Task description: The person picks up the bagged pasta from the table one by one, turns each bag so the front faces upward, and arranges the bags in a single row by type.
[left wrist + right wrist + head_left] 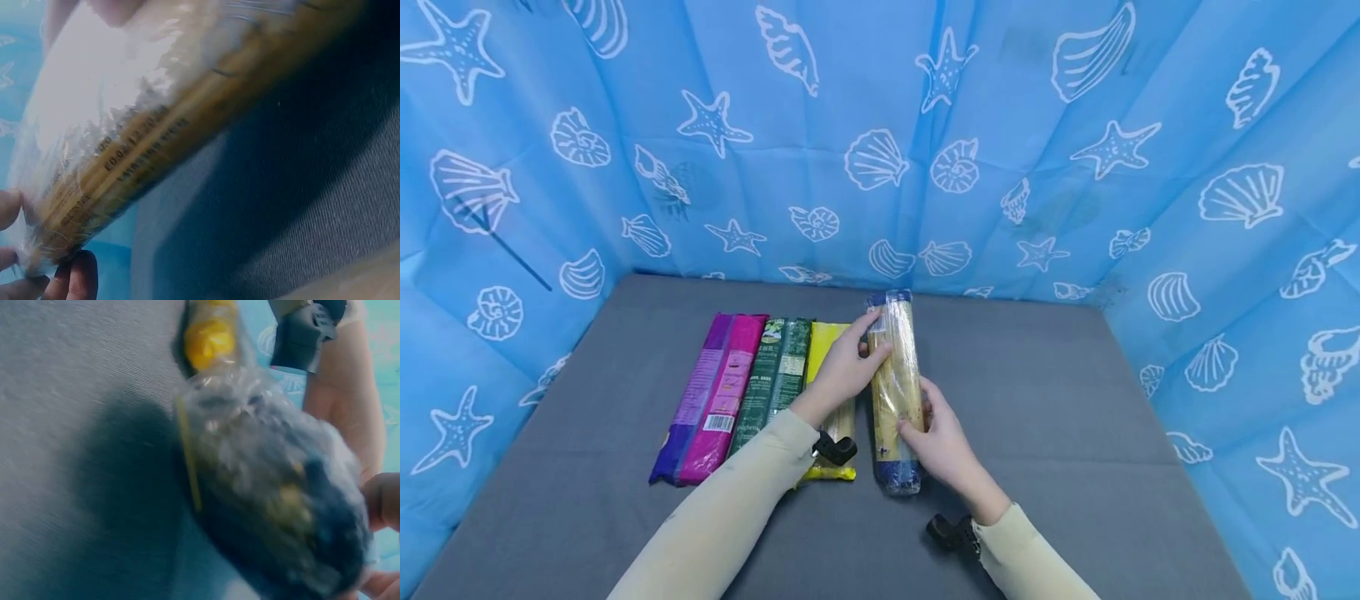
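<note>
Both hands hold a clear-wrapped spaghetti packet [895, 379] with dark blue ends, lengthwise over the grey table. Its upper left side is gripped by my left hand [841, 371], thumb across the front. Lower down on the right side, my right hand [946, 437] pinches the packet between thumb and fingers. In the left wrist view, printed date lettering runs along the spaghetti packet [144, 140], and the strands show through the film. Its crinkled blue end [281, 494] fills much of the right wrist view, a little blurred.
Left of the held packet, a yellow pasta packet [826, 342] lies partly hidden under my left forearm. Beside it are a dark green spaghetti packet [769, 375] and a pink and purple packet [718, 392]. A blue seashell-print curtain [880, 208] surrounds the grey table [1037, 400].
</note>
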Available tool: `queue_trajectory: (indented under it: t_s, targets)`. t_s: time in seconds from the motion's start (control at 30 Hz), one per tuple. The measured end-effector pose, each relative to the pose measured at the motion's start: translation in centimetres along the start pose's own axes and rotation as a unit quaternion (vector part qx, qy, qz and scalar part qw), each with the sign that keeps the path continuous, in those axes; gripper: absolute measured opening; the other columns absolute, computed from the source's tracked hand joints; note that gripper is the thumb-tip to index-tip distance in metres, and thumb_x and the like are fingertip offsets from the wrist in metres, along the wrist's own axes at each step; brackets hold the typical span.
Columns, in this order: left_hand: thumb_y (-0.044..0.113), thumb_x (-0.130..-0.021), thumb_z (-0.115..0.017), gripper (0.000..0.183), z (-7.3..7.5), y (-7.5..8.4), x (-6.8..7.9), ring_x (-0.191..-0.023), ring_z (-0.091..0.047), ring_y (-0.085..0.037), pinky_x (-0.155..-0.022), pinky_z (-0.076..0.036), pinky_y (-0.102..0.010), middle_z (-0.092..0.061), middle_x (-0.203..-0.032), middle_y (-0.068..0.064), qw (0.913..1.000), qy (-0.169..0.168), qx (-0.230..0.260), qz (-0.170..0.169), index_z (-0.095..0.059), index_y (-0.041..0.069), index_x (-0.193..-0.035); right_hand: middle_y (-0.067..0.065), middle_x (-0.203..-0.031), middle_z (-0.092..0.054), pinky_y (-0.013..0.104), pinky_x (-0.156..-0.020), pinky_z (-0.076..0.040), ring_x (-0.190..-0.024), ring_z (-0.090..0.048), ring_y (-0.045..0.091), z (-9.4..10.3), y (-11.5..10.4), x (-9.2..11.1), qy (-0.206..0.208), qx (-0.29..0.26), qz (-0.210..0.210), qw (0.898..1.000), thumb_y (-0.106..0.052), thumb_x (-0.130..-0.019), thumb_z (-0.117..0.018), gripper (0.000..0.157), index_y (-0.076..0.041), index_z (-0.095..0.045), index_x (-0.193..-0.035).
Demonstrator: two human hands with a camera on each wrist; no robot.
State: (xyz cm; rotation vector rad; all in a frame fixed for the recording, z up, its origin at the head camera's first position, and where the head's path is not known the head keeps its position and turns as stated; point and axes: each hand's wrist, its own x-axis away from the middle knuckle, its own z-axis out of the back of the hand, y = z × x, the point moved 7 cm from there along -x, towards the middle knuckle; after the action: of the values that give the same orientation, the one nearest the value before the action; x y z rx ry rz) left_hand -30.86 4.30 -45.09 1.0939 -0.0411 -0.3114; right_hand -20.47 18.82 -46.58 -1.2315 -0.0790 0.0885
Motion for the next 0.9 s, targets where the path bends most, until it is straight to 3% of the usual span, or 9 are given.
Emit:
queue_trajectory:
  t_s: [0.2, 0.37, 0.47, 0.6, 0.7, 0.8, 0.9]
  targets:
    - [0.05, -0.097, -0.051, 0.067, -0.2, 0.8, 0.6, -0.118, -0.054, -0.027, -0.089, -0.05, -0.044, -0.033, -0.153, -0.006, 0.9999, -0.011, 0.002, 0.011, -0.02, 0.034, -0.154, 0.01, -0.1, -0.05, 0.032, -0.06, -0.053, -0.076, -0.058, 0.018, 1.3, -2.3, 0.3, 0.025, 0.11, 0.048, 0.992, -0.005, -0.088, -0.062, 0.069, -0.02, -0.036, -0.149]
    - [0.051, -0.098, -0.047, 0.07, -0.2, 0.8, 0.8, -0.11, -0.059, -0.027, -0.085, -0.053, -0.043, -0.024, -0.154, -0.012, 0.9978, -0.006, 0.059, 0.03, -0.014, 0.029, -0.156, 0.004, -0.097, -0.047, 0.028, -0.057, -0.048, -0.072, -0.051, 0.014, 2.0, -3.9, 0.3, 0.044, 0.236, 0.104, 0.965, -0.007, -0.086, -0.062, 0.066, -0.018, -0.04, -0.147]
    - [0.048, -0.098, -0.05, 0.072, -0.2, 0.6, 1.0, -0.101, -0.061, -0.029, -0.081, -0.055, -0.047, -0.026, -0.146, -0.018, 0.9889, 0.01, 0.137, 0.057, -0.013, 0.026, -0.156, 0.003, -0.093, -0.047, 0.025, -0.05, -0.042, -0.063, -0.045, 0.011, 1.7, -4.9, 0.5, 0.054, 0.327, 0.164, 0.929, -0.005, -0.085, -0.064, 0.065, -0.012, -0.043, -0.145]
    - [0.046, -0.096, -0.056, 0.076, -0.3, 0.9, 1.2, -0.102, -0.058, -0.034, -0.08, -0.055, -0.049, -0.034, -0.131, -0.021, 0.9704, 0.022, 0.225, 0.086, -0.01, 0.023, -0.153, 0.004, -0.084, -0.045, 0.024, -0.045, -0.036, -0.058, -0.039, 0.011, 1.0, -6.0, 1.3, 0.082, 0.431, 0.26, 0.86, -0.001, -0.08, -0.067, 0.064, -0.004, -0.048, -0.141]
    - [0.045, -0.094, -0.059, 0.082, -0.4, 1.1, 1.3, -0.107, -0.057, -0.036, -0.08, -0.055, -0.048, -0.037, -0.127, -0.022, 0.9606, 0.013, 0.26, 0.097, -0.007, 0.02, -0.152, 0.005, -0.081, -0.045, 0.025, -0.044, -0.035, -0.057, -0.037, 0.014, 0.4, -6.2, 1.7, 0.104, 0.48, 0.3, 0.818, 0.001, -0.077, -0.068, 0.064, -0.004, -0.052, -0.139]
    - [0.041, -0.092, -0.065, 0.088, -0.5, 1.0, 1.5, -0.105, -0.059, -0.035, -0.075, -0.057, -0.044, -0.036, -0.127, -0.021, 0.9533, 0.015, 0.279, 0.114, -0.003, 0.018, -0.151, 0.006, -0.082, -0.049, 0.028, -0.046, -0.04, -0.059, -0.043, 0.018, -0.2, -6.4, 2.1, 0.117, 0.514, 0.322, 0.786, 0.0, -0.077, -0.069, 0.061, -0.005, -0.055, -0.136]
    - [0.036, -0.09, -0.068, 0.093, -0.3, 0.8, 1.7, -0.098, -0.062, -0.034, -0.069, -0.058, -0.039, -0.036, -0.128, -0.019, 0.9505, 0.031, 0.281, 0.128, -0.001, 0.019, -0.151, 0.007, -0.085, -0.054, 0.031, -0.052, -0.048, -0.066, -0.052, 0.022, -0.7, -6.4, 2.4, 0.119, 0.531, 0.334, 0.769, -0.003, -0.08, -0.07, 0.057, -0.006, -0.056, -0.136]
